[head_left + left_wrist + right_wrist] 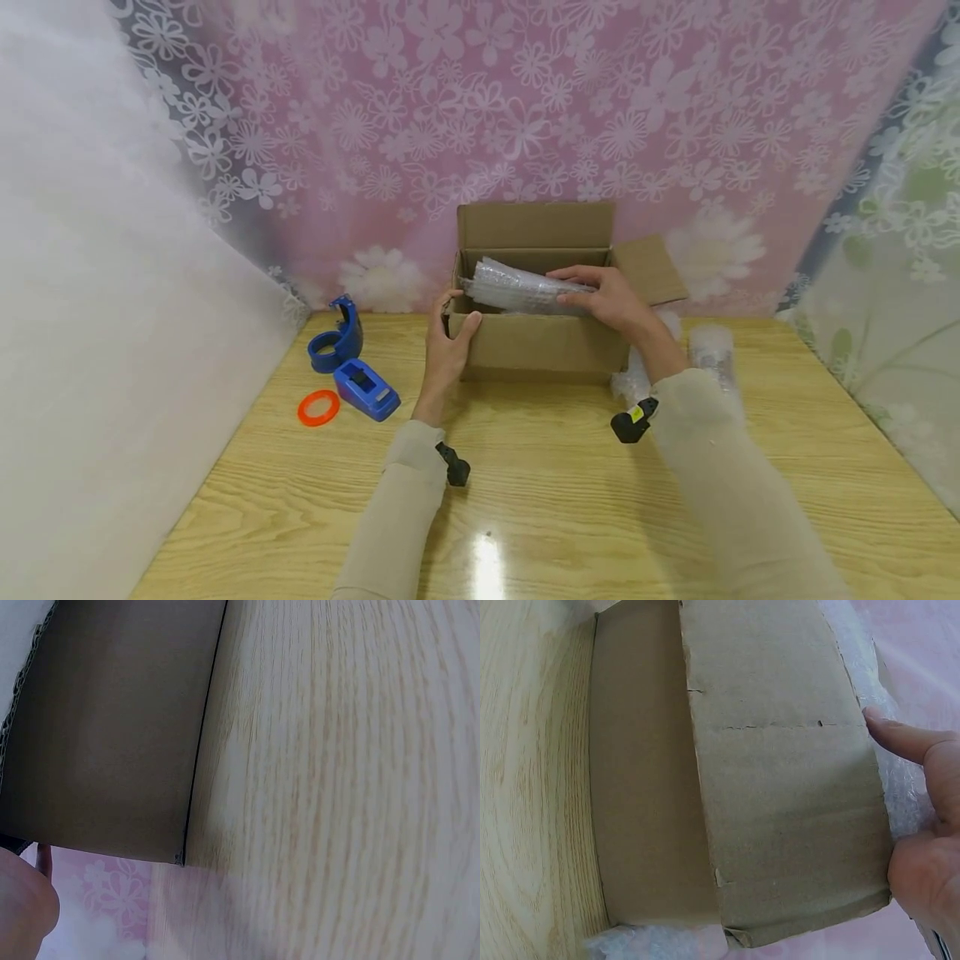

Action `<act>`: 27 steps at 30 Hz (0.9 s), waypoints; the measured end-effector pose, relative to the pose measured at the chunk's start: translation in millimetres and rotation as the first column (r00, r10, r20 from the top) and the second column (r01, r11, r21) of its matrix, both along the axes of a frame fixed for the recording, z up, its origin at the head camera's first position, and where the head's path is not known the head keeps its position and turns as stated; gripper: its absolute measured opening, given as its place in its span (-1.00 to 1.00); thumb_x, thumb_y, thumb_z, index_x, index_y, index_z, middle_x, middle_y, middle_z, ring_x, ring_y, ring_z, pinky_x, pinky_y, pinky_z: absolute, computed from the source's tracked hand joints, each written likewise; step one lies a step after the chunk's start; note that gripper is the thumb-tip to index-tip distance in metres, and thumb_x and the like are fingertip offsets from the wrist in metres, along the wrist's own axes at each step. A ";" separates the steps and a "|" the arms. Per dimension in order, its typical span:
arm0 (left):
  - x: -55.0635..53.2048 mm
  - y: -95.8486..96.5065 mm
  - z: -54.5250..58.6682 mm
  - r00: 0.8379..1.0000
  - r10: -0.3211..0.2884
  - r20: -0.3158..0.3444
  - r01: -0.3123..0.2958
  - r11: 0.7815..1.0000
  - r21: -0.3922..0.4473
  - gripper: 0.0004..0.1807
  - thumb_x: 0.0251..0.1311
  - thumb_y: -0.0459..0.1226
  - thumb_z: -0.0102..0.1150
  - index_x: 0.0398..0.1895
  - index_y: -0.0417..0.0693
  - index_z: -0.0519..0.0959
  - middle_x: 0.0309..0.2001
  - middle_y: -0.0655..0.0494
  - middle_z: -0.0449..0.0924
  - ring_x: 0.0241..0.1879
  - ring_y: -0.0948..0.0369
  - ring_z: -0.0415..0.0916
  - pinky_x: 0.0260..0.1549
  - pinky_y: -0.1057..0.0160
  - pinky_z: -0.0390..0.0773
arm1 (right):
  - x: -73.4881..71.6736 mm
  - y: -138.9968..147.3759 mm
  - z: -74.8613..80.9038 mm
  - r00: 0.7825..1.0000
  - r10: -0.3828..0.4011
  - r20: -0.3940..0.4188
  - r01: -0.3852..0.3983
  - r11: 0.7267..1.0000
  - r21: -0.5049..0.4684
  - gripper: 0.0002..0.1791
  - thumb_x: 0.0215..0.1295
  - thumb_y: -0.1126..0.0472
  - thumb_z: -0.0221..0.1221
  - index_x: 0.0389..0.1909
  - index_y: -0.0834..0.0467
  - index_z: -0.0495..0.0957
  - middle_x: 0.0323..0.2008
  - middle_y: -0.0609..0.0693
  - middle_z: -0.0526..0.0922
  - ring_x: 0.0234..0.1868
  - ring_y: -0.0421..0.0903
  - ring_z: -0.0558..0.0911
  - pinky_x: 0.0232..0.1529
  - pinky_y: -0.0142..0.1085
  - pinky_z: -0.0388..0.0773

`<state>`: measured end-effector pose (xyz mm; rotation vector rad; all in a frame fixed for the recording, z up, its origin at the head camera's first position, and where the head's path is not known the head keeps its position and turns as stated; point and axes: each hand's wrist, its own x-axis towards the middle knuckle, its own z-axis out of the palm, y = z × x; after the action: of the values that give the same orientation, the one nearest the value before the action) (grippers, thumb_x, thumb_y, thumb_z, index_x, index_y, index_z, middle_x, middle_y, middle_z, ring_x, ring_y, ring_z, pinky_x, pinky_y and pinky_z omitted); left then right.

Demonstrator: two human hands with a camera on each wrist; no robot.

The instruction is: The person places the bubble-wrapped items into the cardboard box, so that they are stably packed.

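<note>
An open cardboard box (543, 346) stands at the back of the table, its front flap folded down outside in the right wrist view. My left hand (447, 354) grips its left front corner, thumb over the front edge and fingers along the left side. In the left wrist view only part of that hand (26, 907) shows, beside the box wall (112, 735). A bubble-wrapped bundle (517, 287) lies slanted in the box opening, its left end higher. My right hand (611, 300) holds the bundle's right end between thumb and fingers. What the wrap contains cannot be made out.
Left of the box lie a blue tape dispenser (337, 337), a second blue dispenser (366, 389) and an orange ring (318, 408). Right of it, another bubble-wrapped roll (712, 354) and loose bubble wrap (632, 382) sit by my right forearm. A flowered curtain (525, 108) hangs behind.
</note>
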<state>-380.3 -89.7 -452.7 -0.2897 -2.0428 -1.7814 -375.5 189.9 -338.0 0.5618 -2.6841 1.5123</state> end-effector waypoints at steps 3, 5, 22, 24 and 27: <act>0.5 -0.4 -0.7 1.000 -0.004 -0.001 0.004 1.000 0.001 -0.43 0.37 0.09 0.29 0.40 0.49 0.37 0.57 0.35 0.15 0.54 0.10 0.12 0.44 -0.25 0.12 | 0.3 -0.6 -0.2 1.000 0.007 0.002 -0.007 1.000 0.011 -0.56 0.47 0.19 0.29 0.34 0.08 0.60 0.44 0.14 0.45 0.49 0.17 0.33 0.42 0.17 0.30; 1.1 -0.6 -0.9 1.000 -0.006 -0.002 0.006 1.000 -0.002 -0.43 0.38 0.09 0.28 0.41 0.46 0.36 0.57 0.35 0.14 0.54 0.10 0.12 0.43 -0.25 0.12 | 0.8 -1.1 -0.3 1.000 0.008 0.000 -0.008 1.000 0.028 -0.57 0.47 0.17 0.29 0.33 0.06 0.61 0.42 0.14 0.47 0.47 0.17 0.36 0.39 0.17 0.34; 4.1 0.3 0.1 1.000 -0.013 0.012 0.013 1.000 -0.005 -0.37 0.39 0.12 0.26 0.47 0.32 0.34 0.57 0.27 0.12 0.45 0.02 0.21 0.34 -0.28 0.25 | 4.6 -2.1 3.6 0.998 0.060 0.022 -0.061 0.995 0.075 -0.57 0.46 0.23 0.29 0.31 0.14 0.60 0.30 0.19 0.56 0.29 0.17 0.52 0.27 0.12 0.46; 4.8 0.4 0.8 1.000 -0.019 0.014 0.019 1.000 -0.008 -0.38 0.40 0.12 0.24 0.46 0.36 0.34 0.57 0.28 0.10 0.45 0.01 0.21 0.33 -0.29 0.26 | 4.2 -2.1 3.0 0.999 0.054 0.010 -0.054 0.996 0.066 -0.57 0.45 0.26 0.29 0.30 0.17 0.60 0.27 0.21 0.59 0.27 0.16 0.55 0.24 0.08 0.49; 5.2 0.4 1.7 0.999 -0.028 0.016 0.029 0.999 -0.014 -0.40 0.40 0.14 0.23 0.44 0.42 0.34 0.59 0.30 0.07 0.51 0.02 0.14 0.37 -0.30 0.22 | 3.2 -1.9 1.8 0.999 0.030 -0.024 -0.029 0.998 0.058 -0.59 0.44 0.30 0.30 0.27 0.20 0.62 0.23 0.22 0.63 0.26 0.15 0.57 0.20 -0.03 0.52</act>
<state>-375.1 -89.3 -450.9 -0.3114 -2.0728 -1.7921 -372.3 188.0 -336.2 0.6209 -2.7204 1.4290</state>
